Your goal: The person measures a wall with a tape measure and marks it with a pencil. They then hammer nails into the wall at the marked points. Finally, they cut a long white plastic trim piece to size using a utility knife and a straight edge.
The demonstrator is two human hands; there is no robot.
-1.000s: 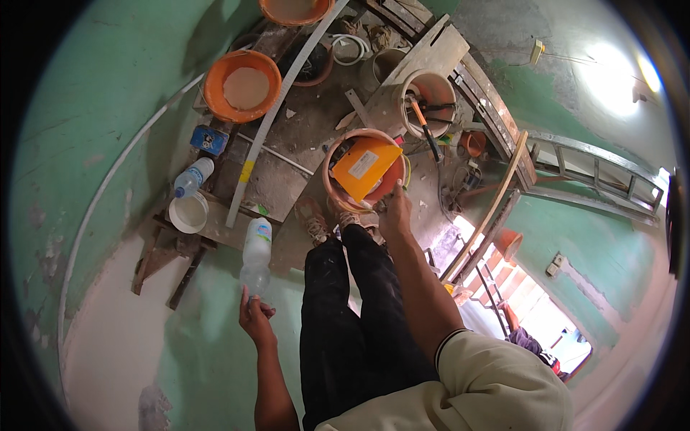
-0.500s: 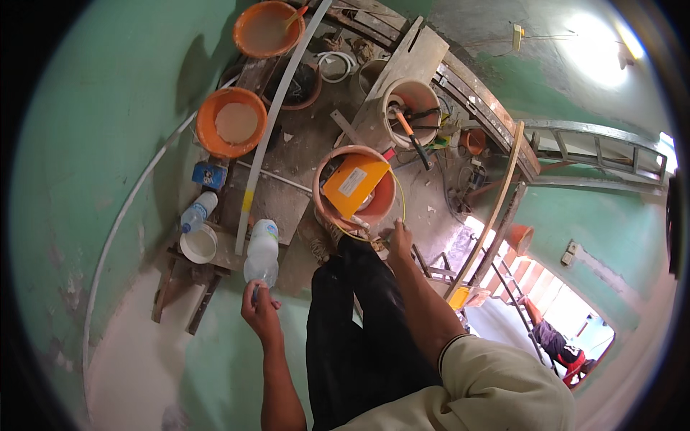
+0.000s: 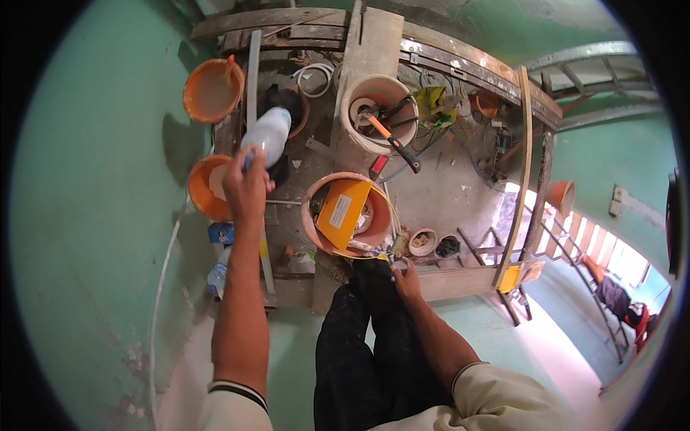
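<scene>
My left hand [image 3: 246, 179] is closed round the cap end of a white translucent plastic bottle [image 3: 268, 133], holding it tilted beside the orange basins on the left. My right hand [image 3: 404, 281] grips the thin yellow handle at the front of a salmon bucket [image 3: 311, 219] near my legs. Inside that bucket lie a flat orange-yellow board [image 3: 341, 214] and other small tools, partly hidden. Beyond it, a pale bucket [image 3: 349, 126] holds an orange-handled tool [image 3: 384, 133] and dark items. An orange basin [image 3: 205, 201] with pale mixture sits behind my left hand.
I stand on a plank platform [image 3: 460, 280] bordered by timber beams [image 3: 467, 63]. A second orange basin [image 3: 198, 93], a metal strip [image 3: 253, 79] and a hose lie on it. A ladder [image 3: 596, 90] is at right. Another person [image 3: 622, 309] is on the stairs below right.
My left hand has swung up and forward with the bottle, toward the basins. My view has turned, and the bucket in my right hand now appears lower in the picture.
</scene>
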